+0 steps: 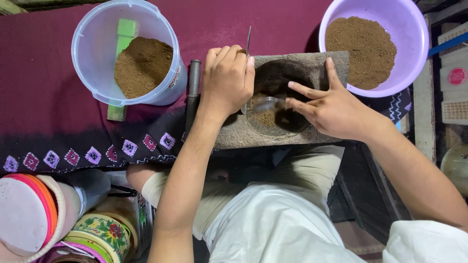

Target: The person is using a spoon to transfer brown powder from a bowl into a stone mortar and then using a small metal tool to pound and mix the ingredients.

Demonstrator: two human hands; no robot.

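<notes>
head view: your left hand [228, 78] is closed in a grip on a spoon [265, 103], its handle sticking up past your knuckles and its bowl down in the hollow of a grey stone slab [312, 65]. brown powder [265, 118] lies in that hollow under the spoon. your right hand [331, 107] is open, fingers spread, fingertips [291, 102] just beside the spoon bowl. a lilac bowl [409, 29] of powder touches the slab's far right; a clear tub [92, 53] of powder stands well left on the maroon cloth [44, 97].
</notes>
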